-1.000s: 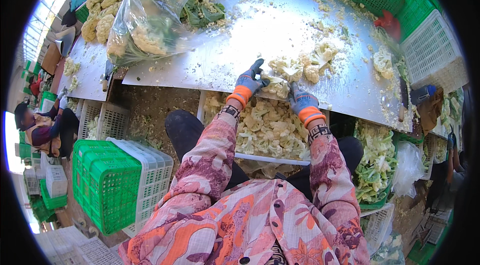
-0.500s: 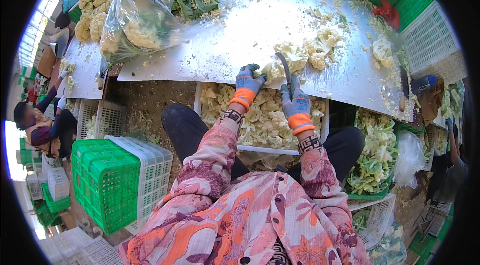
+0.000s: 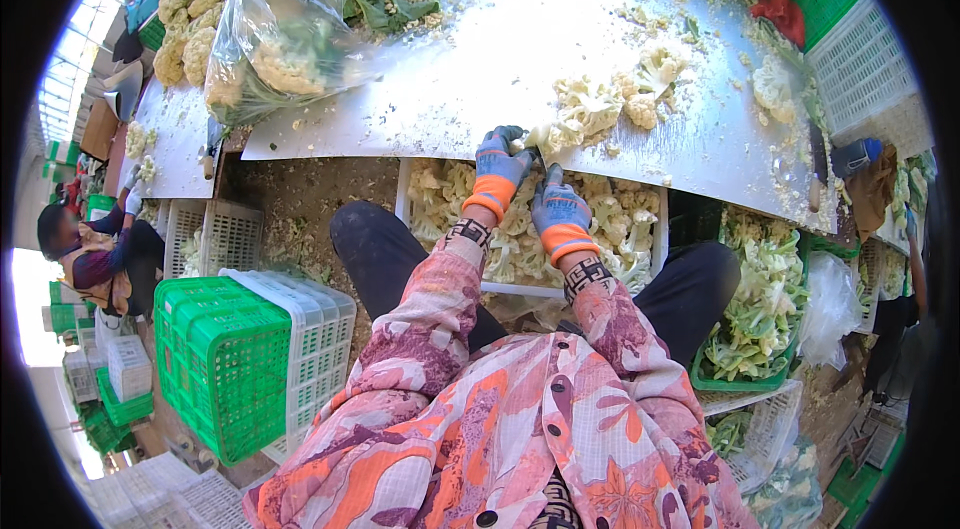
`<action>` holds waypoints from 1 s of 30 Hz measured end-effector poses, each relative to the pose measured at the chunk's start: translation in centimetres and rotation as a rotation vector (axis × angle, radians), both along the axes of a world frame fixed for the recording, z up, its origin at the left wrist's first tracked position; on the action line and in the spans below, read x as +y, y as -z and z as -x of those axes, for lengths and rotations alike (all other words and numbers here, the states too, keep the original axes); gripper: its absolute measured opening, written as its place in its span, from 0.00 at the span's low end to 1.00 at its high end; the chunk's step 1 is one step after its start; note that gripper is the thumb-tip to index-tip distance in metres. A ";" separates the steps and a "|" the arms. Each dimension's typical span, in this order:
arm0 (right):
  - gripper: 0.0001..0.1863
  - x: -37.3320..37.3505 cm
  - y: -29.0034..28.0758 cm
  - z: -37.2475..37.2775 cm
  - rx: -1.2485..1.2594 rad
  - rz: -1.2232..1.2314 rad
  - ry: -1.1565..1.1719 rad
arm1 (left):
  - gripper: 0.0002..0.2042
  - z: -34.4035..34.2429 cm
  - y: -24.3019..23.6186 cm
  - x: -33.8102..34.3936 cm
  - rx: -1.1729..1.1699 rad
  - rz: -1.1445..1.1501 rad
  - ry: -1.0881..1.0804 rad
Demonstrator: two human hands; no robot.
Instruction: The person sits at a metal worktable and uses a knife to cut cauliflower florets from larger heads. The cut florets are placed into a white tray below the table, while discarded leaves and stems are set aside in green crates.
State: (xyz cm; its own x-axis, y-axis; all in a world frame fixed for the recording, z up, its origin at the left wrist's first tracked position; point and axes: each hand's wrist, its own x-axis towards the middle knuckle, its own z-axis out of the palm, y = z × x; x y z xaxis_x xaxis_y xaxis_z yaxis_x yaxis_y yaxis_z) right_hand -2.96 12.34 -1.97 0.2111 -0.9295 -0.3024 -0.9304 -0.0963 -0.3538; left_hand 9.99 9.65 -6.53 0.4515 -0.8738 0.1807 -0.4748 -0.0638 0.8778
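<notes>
Both my hands wear grey-blue gloves with orange cuffs and meet at the near edge of the metal table (image 3: 420,119). My left hand (image 3: 503,167) is closed on a cauliflower piece (image 3: 543,138) at that edge. My right hand (image 3: 560,209) grips a knife (image 3: 541,159), whose blade is against the piece and mostly hidden between the hands. Just beyond them, more cut cauliflower (image 3: 590,104) lies on the table. Below, between my knees, a white crate (image 3: 662,229) holds many cauliflower florets (image 3: 610,204).
A clear plastic bag (image 3: 285,39) of cauliflower stands at the back left, beside whole heads (image 3: 190,24). Another knife (image 3: 816,169) lies at the table's right. Stacked green and white crates (image 3: 225,349) stand left; a green crate of trimmings (image 3: 750,309) stands right. A co-worker (image 3: 100,239) sits far left.
My right hand has moved left and closer to my left hand. The knife, raised with its curved blade showing before, has come down against the cauliflower piece.
</notes>
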 end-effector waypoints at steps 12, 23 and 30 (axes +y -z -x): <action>0.22 4.2 2.5 9.3 -0.542 -0.111 0.263 | 0.18 -2.1 -3.6 2.1 0.236 -0.329 0.566; 0.24 4.4 -2.0 10.6 -0.502 0.233 0.201 | 0.36 2.0 -4.5 -8.5 -0.098 -0.014 0.308; 0.28 -3.4 -2.2 6.1 -0.300 0.366 0.298 | 0.31 4.6 -3.0 -7.0 -0.029 -0.141 0.160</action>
